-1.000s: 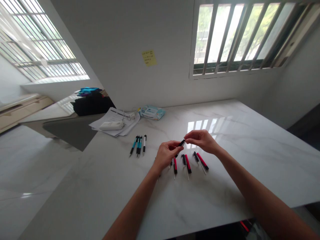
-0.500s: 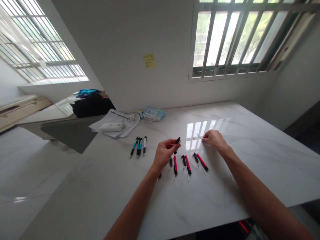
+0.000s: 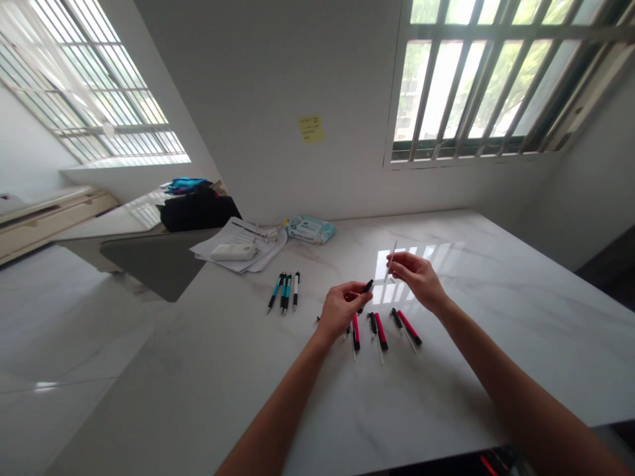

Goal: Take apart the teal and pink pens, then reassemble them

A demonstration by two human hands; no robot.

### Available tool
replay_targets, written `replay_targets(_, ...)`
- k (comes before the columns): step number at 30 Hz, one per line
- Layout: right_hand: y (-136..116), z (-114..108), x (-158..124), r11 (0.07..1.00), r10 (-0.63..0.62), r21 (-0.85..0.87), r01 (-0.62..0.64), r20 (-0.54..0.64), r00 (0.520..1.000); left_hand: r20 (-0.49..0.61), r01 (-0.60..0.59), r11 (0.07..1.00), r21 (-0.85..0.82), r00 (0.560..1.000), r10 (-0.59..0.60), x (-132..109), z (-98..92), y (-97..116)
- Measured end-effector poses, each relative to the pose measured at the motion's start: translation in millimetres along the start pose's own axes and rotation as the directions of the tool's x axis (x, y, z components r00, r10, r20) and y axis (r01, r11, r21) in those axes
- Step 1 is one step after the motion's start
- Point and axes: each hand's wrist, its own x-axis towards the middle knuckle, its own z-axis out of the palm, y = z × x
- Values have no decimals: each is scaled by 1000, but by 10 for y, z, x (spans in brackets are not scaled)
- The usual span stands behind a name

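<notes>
My left hand (image 3: pixel 343 305) is closed on a black pen part (image 3: pixel 368 286), which tilts up to the right between thumb and fingers. In my right hand (image 3: pixel 413 272) a thin white pen refill (image 3: pixel 391 259) is pinched, standing nearly upright above the table. The two hands are a short way apart. Below them lie taken-apart pens: red barrels (image 3: pixel 380 329) with black ends, black pieces (image 3: pixel 372 322) and thin white refills (image 3: pixel 411 341). My left hand and wrist partly hide the leftmost pieces.
Several whole pens (image 3: pixel 284 291), blue-and-black and white-and-black, lie left of my hands on the marble-patterned table (image 3: pixel 238 370). Behind them are papers (image 3: pixel 248 264) with a white object on top, and a wipes packet (image 3: pixel 312 229). A grey panel (image 3: pixel 153 261) stands at the left.
My right hand has lifted the refill off the table, turned it nearly upright and come closer to my left hand. My left hand still holds the black part. The view has shifted slightly.
</notes>
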Motion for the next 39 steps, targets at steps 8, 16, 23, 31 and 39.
replay_targets(8,-71,169,-137,998,-42,56,38,67,997,22,-15,1000,17,1000,15,-32,14,6)
replay_targets(16,178,-134,-5,800,-61,-589,111,104,993,-1,-49,998,-31,999,49,-31,28,22)
replay_targets(23,524,-326,56,512,52,-858,-36,-11,999,-121,-79,983,168,988,100,18,-82,24)
replay_targets(31,465,-203,88,737,-9,-676,11,8,1000,-127,-159,756,634,944,305,58,-253,41)
replay_targets(39,198,-72,43,967,-108,-227,111,28,994,-34,-197,647,737,945,327,31,-251,88)
